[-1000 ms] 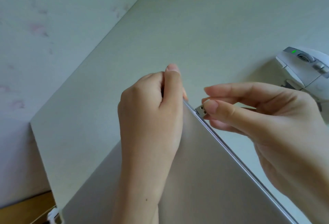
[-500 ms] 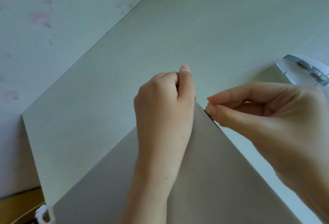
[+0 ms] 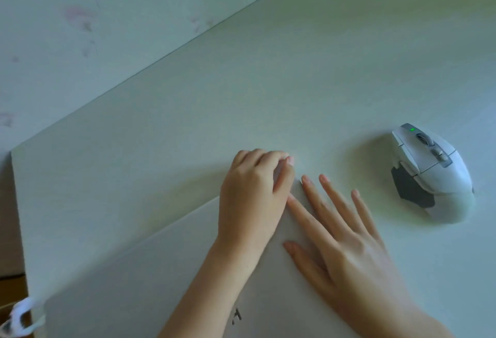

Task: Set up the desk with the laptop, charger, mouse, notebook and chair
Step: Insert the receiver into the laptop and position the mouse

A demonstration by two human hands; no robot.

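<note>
Resting closed on the pale surface [image 3: 188, 128], a grey laptop [image 3: 161, 284] has its far corner under both hands. Left hand [image 3: 252, 198] curls its fingers over that corner; right hand [image 3: 346, 251] lies flat, fingers straight. White mouse [image 3: 432, 174], green light lit, sits right. Blurred white object [image 3: 18, 316], cut off.

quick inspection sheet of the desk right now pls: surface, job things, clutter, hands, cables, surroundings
surface: pale desk, bare along its far side.
job's things: closed laptop lies flat at the near edge; white mouse to its right, green light on, apart from both hands. Charger, notebook, chair: nothing seen.
clutter: nothing seen.
hands: left hand curled at the laptop's far corner; right hand flat on the lid, fingers straight.
cables: white item at the desk's left edge, too blurred to identify.
surroundings: pale wall with faint pink marks behind the desk.
</note>
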